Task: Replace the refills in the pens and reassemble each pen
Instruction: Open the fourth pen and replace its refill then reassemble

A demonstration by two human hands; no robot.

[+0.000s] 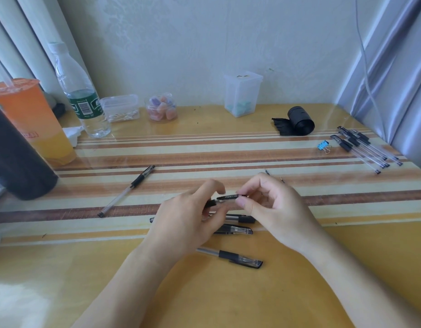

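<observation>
My left hand [185, 218] and my right hand [275, 207] hold one black pen [228, 198] between them above the table's middle. The left fingers grip its grip end, and the right thumb and forefinger pinch its cap end. Under my hands lie three capped pens: one [240, 218] partly hidden by the left hand, one [237, 230] just below it, and one [230, 256] nearest me. A single pen [127, 190] lies diagonally to the left. A bundle of several pens [365, 147] rests at the far right. Behind my right hand, thin refill tips [267, 172] poke out.
An orange drink cup [32, 119], a dark cylinder [13, 157] and a water bottle [79, 91] stand at the left. Small plastic containers [120, 107] and a tall box [242, 93] line the wall. A black roll [299, 120] and a blue binder clip [323, 146] lie at the right.
</observation>
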